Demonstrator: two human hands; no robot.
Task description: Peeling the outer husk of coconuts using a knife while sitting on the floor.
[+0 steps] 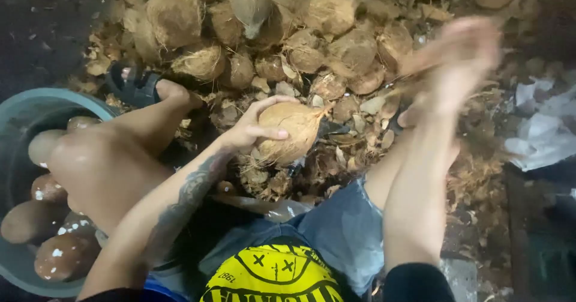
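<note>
Head view, centre: left hand [255,125] cups a round brown fibrous coconut [292,131], fingers wrapped over its top.
Head view, upper right: right hand [459,59] raised, blurred; whether it grips anything, cannot tell.
Head view, top: heap of husked brown coconuts [264,32].
Head view, lower left: grey round tub [24,107] of peeled nuts.
Doing it well: I judge a firm hold works best, fingers clear of the side facing the raised hand.

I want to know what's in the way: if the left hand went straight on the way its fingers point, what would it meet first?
The coconut the left hand already grips; beyond it, probably the husk litter, though depth is unclear.
</note>
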